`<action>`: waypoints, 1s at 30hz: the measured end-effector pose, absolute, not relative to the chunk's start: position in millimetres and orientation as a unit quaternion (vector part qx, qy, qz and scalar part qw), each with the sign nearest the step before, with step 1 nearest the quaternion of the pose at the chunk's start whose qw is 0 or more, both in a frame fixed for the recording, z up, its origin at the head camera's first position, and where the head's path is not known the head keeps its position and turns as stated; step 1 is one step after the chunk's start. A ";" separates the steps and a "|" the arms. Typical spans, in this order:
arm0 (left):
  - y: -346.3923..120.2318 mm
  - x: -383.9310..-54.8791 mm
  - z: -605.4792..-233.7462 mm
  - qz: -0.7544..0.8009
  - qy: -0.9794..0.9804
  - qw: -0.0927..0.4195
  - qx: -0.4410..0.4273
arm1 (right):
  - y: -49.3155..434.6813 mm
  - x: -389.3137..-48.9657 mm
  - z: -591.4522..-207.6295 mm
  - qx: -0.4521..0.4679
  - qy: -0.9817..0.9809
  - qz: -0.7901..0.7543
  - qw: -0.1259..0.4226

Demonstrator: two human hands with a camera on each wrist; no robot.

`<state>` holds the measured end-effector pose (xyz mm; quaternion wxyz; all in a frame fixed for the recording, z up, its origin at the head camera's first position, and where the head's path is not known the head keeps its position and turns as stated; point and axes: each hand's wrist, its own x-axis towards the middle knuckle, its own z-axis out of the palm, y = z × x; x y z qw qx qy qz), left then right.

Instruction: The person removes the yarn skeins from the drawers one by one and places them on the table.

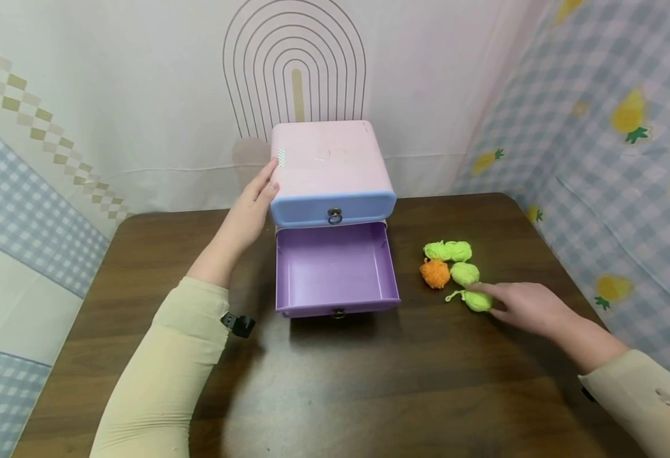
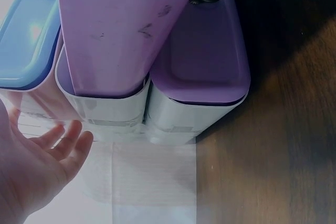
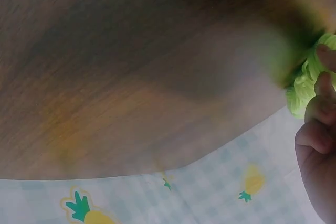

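Pinching yarn [image 1: 478,302]: right fingers [image 1: 492,291]. Left fingers [image 2: 68,141] spread. Lower drawer [image 2: 207,59]: left wrist view only.

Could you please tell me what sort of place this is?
Probably an indoor tabletop workspace: a wood-grain table, printed fabric hangings behind it, and a drawer unit near small yarn bundles.

This looks like a homely nook (whether in an actual home, I cannot tell), a wood-grain table [image 1: 369,381] hemmed by pineapple-and-check printed hangings [image 1: 592,152].
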<state>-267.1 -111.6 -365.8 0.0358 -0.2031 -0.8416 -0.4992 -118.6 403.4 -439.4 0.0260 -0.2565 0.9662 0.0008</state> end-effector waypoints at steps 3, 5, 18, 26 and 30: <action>-111.5 -266.8 -365.4 -0.497 -0.843 0.035 -0.202 | 403.1 -118.5 -437.1 -0.257 0.966 -0.001 0.024; -111.2 -266.6 -365.1 -0.497 -0.844 0.035 -0.201 | 403.2 -118.3 -435.0 -0.256 0.966 -0.002 0.025; -109.8 -264.6 -362.9 -0.494 -0.846 0.038 -0.197 | 401.6 -115.6 -419.0 -0.232 0.971 -0.022 0.052; -111.1 -265.2 -364.6 -0.492 -0.847 0.037 -0.195 | 390.0 -111.6 -407.5 -0.228 0.969 -0.069 0.068; -111.5 -266.1 -365.1 -0.493 -0.847 0.037 -0.195 | 376.6 -108.3 -402.4 -0.232 0.966 -0.088 0.078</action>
